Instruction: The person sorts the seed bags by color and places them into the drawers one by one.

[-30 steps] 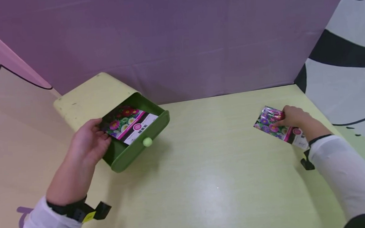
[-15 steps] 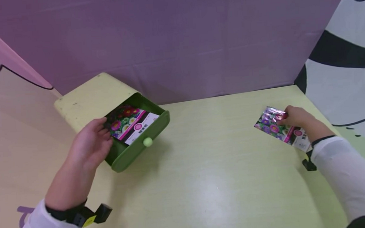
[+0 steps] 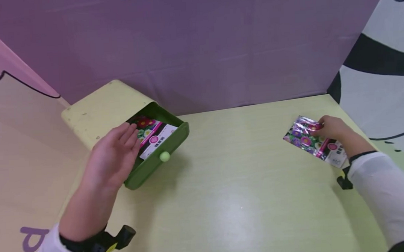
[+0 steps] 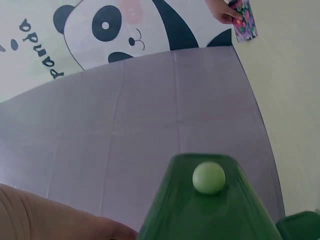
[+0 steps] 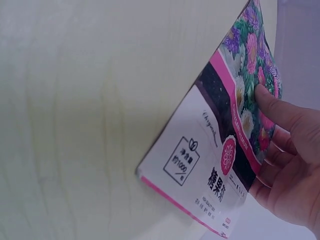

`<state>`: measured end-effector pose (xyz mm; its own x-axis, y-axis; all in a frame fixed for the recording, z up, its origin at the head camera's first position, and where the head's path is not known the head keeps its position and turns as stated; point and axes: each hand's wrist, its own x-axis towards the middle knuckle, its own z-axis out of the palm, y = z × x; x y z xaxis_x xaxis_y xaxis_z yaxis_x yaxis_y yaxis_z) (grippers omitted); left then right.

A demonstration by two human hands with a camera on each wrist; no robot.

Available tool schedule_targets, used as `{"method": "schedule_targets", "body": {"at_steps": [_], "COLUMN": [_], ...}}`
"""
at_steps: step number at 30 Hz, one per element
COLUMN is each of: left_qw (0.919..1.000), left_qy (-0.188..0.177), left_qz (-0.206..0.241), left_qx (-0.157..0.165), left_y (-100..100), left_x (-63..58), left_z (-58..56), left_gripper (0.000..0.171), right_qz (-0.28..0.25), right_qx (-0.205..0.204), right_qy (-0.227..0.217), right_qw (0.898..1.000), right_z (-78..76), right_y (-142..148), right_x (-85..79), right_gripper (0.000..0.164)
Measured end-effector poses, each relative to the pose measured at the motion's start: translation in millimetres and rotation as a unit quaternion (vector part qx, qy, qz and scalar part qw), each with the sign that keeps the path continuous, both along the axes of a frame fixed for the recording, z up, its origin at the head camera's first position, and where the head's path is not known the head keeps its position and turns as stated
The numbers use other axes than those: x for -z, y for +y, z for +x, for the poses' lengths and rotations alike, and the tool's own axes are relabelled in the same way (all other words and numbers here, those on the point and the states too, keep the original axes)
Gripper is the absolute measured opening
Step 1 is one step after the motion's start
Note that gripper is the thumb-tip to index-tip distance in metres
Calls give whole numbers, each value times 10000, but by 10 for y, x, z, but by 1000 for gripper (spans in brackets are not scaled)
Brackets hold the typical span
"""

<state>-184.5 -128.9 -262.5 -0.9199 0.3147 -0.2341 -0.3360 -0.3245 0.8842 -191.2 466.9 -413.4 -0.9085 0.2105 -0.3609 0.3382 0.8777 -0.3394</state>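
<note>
On the right, my right hand [image 3: 334, 130] pinches a flower seed packet [image 3: 302, 138] by its edge. In the right wrist view, the thumb [image 5: 282, 111] lies on the printed front of this packet [image 5: 192, 160], with the other fingers behind it. My left hand [image 3: 113, 158] reaches over the near side of a pulled-out green drawer [image 3: 144, 171], its fingers nearly straight, palm showing. Inside the drawer lies another seed packet [image 3: 160, 137], partly hidden by those fingertips. A pale green knob [image 3: 164, 156] marks the drawer front.
The drawer slides from a cream box [image 3: 103, 104] at the table's back left. Behind the table [image 3: 224, 170] rises a purple backdrop [image 3: 199, 54], with a panda-printed wall [image 4: 145, 30] on the right.
My left hand has moved right and farther over the drawer, covering more of the packet inside. The right hand, still holding its packet, has shifted slightly right.
</note>
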Motion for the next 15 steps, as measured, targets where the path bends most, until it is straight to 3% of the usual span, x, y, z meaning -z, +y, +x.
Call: {"method": "schedule_targets", "body": {"at_steps": [4, 9, 15], "left_qw": [9982, 9912, 9869], "left_qy": [554, 1261, 1430], "left_qz": [224, 393, 744], "left_qx": [-28, -32, -9], "left_y": [137, 320, 560], "left_x": [-45, -95, -76], "left_z": [119, 277, 388], "left_gripper": [71, 66, 62], "right_qz": [-24, 11, -15], "right_qx": [66, -56, -110], "right_qy": [89, 298, 438], "right_qw": [9999, 9995, 9990], "right_z": [6, -8, -29], "right_y": [10, 4, -47], "right_x": [-13, -35, -92], "right_gripper": [69, 50, 42]}}
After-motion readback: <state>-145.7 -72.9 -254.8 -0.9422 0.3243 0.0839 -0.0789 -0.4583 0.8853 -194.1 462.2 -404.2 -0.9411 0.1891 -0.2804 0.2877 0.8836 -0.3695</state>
